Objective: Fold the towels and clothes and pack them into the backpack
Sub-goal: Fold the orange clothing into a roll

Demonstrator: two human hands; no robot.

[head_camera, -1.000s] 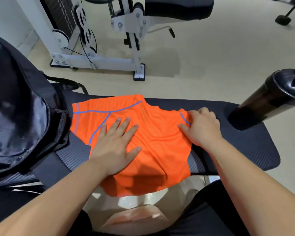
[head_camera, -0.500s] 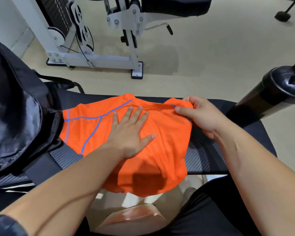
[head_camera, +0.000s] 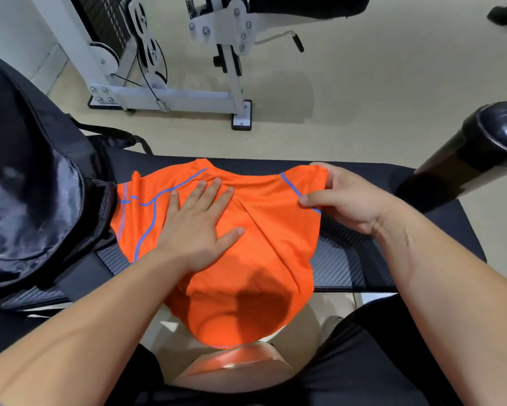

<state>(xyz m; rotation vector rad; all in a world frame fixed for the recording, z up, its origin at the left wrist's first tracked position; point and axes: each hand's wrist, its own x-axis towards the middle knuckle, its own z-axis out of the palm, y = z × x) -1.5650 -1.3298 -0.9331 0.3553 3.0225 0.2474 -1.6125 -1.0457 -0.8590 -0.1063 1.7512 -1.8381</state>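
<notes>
– Shifted the right hand [head_camera: 354, 200] from the side edge of the shirt [head_camera: 269, 230] up to its far right corner since a second ago; slid the left hand [head_camera: 196, 227] farther up the cloth as well.
– Starting big, then?
– Backpack [head_camera: 35, 200] first: sits at the left end of the worktop [head_camera: 337, 268], mouth gaping toward the shirt and touching its left edge. Parked that close, probably, so a folded piece can go straight in.
– And the shirt?
– Lies spread across the worktop between backpack and bottle [head_camera: 466, 159], near hem drooping over the front edge toward the lap. Not yet folded, not yet packed.
– The bottle?
– Stands at the right end, apart from the cloth and out of the fold's way.
– Hands?
– Pressing flat mid-shirt with the left, fingers [head_camera: 214, 189] straight and spread, likely to pin the cloth so nothing drags. Pinching the corner with the right, thumb on top, other fingers curled behind, holding it slightly raised.
– Why the pinch?
– Looks like the start of a fold: sleeve side to be carried over toward the left hand.
</notes>
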